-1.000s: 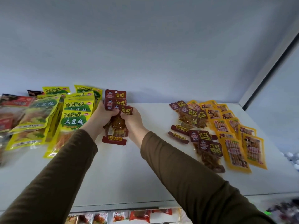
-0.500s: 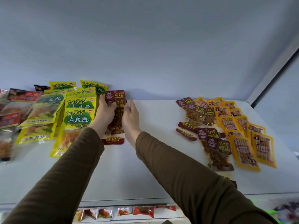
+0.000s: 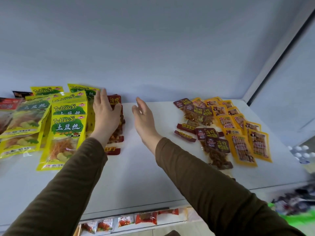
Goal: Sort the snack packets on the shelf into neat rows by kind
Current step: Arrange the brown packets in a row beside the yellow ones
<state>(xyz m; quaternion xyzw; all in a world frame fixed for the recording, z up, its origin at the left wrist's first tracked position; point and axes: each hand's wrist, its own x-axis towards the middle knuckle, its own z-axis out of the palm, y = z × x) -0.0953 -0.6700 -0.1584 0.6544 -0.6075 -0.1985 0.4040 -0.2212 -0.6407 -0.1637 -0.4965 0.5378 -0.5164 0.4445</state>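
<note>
left hand (image 3: 106, 116) flat, fingers straight, right hand (image 3: 144, 119) relaxed, raised

We see a pale blue-grey back wall (image 3: 153, 48) above a white shelf (image 3: 136, 181), a dark upright strip (image 3: 279, 53) at right.

Soft, even daylight fills the shelf (image 3: 153, 176), shadows faint; wide-angle bending curves its edges, and the lower right corner smears with motion blur.

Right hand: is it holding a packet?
No, the right hand is open with straight fingers above the bare shelf, holding nothing.
</note>
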